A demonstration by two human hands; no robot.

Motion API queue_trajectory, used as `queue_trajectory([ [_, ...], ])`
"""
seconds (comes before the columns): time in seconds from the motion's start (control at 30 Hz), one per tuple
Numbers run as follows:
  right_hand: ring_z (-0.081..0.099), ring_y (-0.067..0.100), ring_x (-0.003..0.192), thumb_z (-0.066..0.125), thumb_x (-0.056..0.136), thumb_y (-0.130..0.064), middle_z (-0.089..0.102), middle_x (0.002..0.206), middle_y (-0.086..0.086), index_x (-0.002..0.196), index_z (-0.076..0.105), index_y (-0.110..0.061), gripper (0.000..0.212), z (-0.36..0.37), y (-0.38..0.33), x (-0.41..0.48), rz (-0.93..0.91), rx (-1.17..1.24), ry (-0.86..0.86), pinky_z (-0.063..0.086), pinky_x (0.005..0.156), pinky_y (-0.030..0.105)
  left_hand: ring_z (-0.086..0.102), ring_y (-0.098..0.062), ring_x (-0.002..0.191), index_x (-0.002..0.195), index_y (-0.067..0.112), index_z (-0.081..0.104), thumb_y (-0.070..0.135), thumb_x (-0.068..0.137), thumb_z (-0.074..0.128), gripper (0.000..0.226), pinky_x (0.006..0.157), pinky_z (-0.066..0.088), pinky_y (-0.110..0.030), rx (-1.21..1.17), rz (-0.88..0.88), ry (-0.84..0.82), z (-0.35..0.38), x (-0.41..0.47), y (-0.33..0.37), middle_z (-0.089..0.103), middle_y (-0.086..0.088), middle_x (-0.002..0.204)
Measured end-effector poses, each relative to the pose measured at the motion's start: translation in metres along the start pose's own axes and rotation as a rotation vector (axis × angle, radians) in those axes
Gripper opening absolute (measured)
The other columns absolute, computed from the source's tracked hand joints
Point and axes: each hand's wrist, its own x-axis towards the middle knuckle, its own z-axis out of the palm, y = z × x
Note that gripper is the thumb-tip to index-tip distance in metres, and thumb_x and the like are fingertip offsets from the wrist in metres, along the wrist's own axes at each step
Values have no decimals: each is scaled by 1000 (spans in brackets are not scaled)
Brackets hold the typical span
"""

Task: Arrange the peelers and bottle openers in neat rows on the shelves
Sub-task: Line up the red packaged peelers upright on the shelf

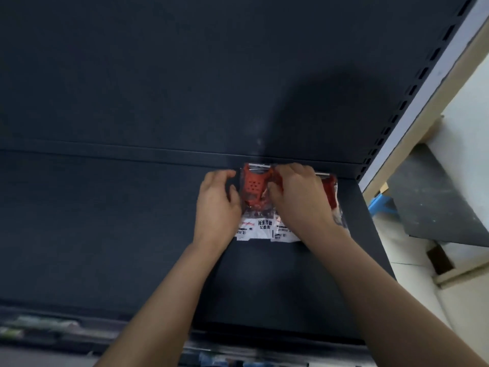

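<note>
Red peelers in clear plastic packs with white printed cards lie side by side at the back right of a dark shelf. The leftmost peeler pack shows its red perforated handle and metal blade toward the back wall. My left hand touches its left edge, fingers bent. My right hand lies over the middle pack with fingers curled at its top, hiding most of it. A third pack peeks out to the right of that hand.
The dark back panel rises behind the shelf. A slotted upright bounds the right side, with a pale wall, a grey board and blue tape beyond. Blurred packaged goods lie on the lower shelf in front.
</note>
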Motion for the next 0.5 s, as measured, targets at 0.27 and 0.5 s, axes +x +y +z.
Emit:
queue_trajectory([
  [0.27, 42, 27, 119, 51, 91, -31, 52, 125, 7, 120, 54, -10, 35, 12, -64, -10, -160, -92, -60, 33, 96, 36, 51, -30, 107, 117, 3, 57, 4, 90, 50, 28, 95, 36, -38, 323, 123, -36, -62, -19, -37, 56, -12, 116],
  [0.5, 40, 26, 120, 48, 94, -33, 51, 128, 6, 126, 51, -12, 38, 39, -190, -28, -320, -71, -111, 31, 98, 35, 50, -30, 109, 121, 6, 55, 8, 92, 50, 30, 97, 33, -37, 443, 84, 2, -173, -40, -103, 56, -12, 119],
])
